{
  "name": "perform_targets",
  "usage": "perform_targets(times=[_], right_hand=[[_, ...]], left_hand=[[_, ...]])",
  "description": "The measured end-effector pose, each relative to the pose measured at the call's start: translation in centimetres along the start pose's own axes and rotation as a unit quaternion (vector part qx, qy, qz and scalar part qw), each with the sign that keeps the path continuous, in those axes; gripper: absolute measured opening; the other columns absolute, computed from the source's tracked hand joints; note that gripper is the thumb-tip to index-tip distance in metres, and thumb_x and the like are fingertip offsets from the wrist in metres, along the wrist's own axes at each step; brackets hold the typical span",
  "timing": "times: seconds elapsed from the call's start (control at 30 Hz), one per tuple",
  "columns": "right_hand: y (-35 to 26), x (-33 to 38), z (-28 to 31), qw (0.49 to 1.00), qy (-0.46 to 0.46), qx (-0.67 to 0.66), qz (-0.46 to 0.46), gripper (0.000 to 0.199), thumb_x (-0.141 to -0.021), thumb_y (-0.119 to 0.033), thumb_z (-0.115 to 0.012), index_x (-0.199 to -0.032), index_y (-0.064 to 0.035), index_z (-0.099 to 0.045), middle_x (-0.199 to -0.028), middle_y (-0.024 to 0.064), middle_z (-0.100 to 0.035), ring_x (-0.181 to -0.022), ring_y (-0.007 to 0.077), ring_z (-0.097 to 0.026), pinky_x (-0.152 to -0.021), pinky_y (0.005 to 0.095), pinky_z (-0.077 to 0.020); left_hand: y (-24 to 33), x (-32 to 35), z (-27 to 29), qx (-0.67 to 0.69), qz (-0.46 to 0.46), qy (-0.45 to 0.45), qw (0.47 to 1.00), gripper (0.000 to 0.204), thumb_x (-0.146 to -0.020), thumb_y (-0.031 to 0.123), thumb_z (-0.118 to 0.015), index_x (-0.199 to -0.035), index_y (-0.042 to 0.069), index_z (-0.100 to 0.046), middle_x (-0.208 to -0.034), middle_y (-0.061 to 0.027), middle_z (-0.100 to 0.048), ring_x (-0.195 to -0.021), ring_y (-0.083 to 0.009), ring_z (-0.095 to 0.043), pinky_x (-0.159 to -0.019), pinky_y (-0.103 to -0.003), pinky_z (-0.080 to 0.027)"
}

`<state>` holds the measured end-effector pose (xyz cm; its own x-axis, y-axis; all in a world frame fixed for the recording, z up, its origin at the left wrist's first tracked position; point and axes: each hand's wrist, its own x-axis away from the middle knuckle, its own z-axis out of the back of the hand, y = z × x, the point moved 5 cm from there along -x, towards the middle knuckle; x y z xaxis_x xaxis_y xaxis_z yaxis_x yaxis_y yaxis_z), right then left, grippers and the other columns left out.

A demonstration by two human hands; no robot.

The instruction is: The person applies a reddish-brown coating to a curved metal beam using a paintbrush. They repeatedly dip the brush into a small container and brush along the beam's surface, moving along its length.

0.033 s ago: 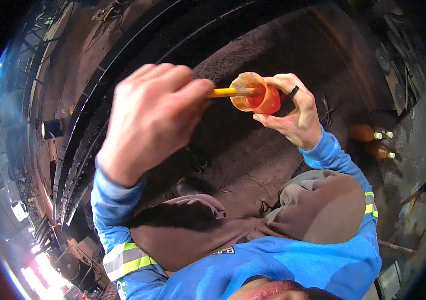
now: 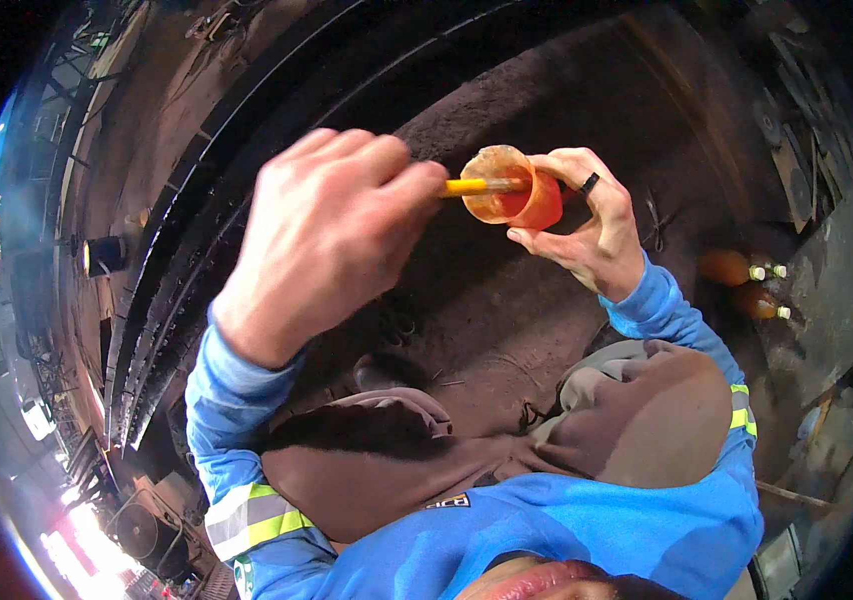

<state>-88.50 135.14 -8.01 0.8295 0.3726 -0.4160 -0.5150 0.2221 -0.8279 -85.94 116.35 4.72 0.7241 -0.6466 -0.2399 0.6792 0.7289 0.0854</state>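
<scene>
My left hand [image 2: 332, 235] is closed round the yellow handle of a paintbrush [image 2: 465, 187]. The brush lies almost level, its metal-coloured neck reaching into the mouth of a translucent orange cup [image 2: 544, 207]. That cup is tilted, with its uneven, stained rim towards my left hand and red-orange colour inside. My right hand [image 2: 602, 225], wearing a black ring, grips the cup from the right between thumb and fingers. The bristle tip is hard to make out within the cup.
Long dark metal beams [image 2: 162, 250] curve along the left, with a dark can [image 2: 105, 257] beyond them. On the right, bottles of orange-brown liquid [image 2: 725, 267] lie beside a grey sheet [image 2: 832, 310]. Dark dirt ground [image 2: 487, 290] stretches below my hands.
My left hand has shifted slightly right, taking the paintbrush further into the cup. The right hand and the cup stay nearly where they were.
</scene>
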Motion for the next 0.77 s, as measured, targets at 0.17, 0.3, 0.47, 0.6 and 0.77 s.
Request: perform_targets(times=[0.17,0.3,0.47,0.6,0.77], right_hand=[[-0.4,-0.1,0.7,0.999,0.013,0.028,0.008,0.061,-0.059,-0.008,-0.087,-0.117,-0.0056,-0.066,-0.105,0.0111,-0.061,-0.096,0.0241,-0.062,-0.085,0.0331,-0.0519],[-0.2,0.0,1.1,0.997,0.045,0.065,-0.002,0.06,-0.06,-0.007,-0.087,-0.116,-0.0048,-0.066,-0.104,0.0109,-0.06,-0.096,0.0245,-0.063,-0.085,0.0335,-0.0526],[-0.9,-0.2,1.4,0.989,0.072,0.129,0.015,0.058,-0.061,-0.009,-0.087,-0.115,-0.0046,-0.066,-0.104,0.0117,-0.06,-0.094,0.027,-0.064,-0.084,0.0352,-0.0541],[-0.6,-0.1,2.1,0.981,0.093,0.167,0.013,0.058,-0.061,-0.011,-0.088,-0.115,-0.005,-0.066,-0.104,0.0119,-0.06,-0.094,0.0272,-0.065,-0.084,0.0355,-0.0548],[0.3,0.3,2.1,0.99,0.094,0.108,-0.018,0.059,-0.061,-0.014,-0.089,-0.117,-0.01,-0.068,-0.107,0.0095,-0.061,-0.097,0.0256,-0.065,-0.086,0.0367,-0.0549]], left_hand=[[-2.4,1.4,1.4,0.139,0.098,0.014,0.985,0.018,-0.078,0.001,-0.072,-0.096,0.002,-0.07,-0.083,-0.0137,-0.069,-0.075,-0.0275,-0.067,-0.067,-0.032,-0.051],[-5.0,3.0,0.6,0.257,0.217,-0.026,0.941,0.019,-0.089,0.016,-0.069,-0.096,-0.002,-0.07,-0.08,-0.0128,-0.069,-0.071,-0.0199,-0.066,-0.065,-0.027,-0.052],[-4.0,2.7,-1.7,0.303,0.284,-0.074,0.907,0.032,-0.094,0.03,-0.064,-0.095,-0.002,-0.069,-0.073,-0.0103,-0.064,-0.061,-0.0141,-0.055,-0.056,-0.027,-0.043],[-4.6,3.2,-2.0,0.411,0.344,-0.098,0.839,0.032,-0.095,0.029,-0.064,-0.093,-0.003,-0.068,-0.074,-0.0043,-0.063,-0.066,-0.0094,-0.053,-0.059,-0.025,-0.042],[-5.2,4.1,0.3,0.467,0.348,-0.002,0.813,0.029,-0.093,0.031,-0.066,-0.099,0.002,-0.069,-0.08,-0.0012,-0.062,-0.075,-0.0066,-0.053,-0.072,-0.022,-0.042]])
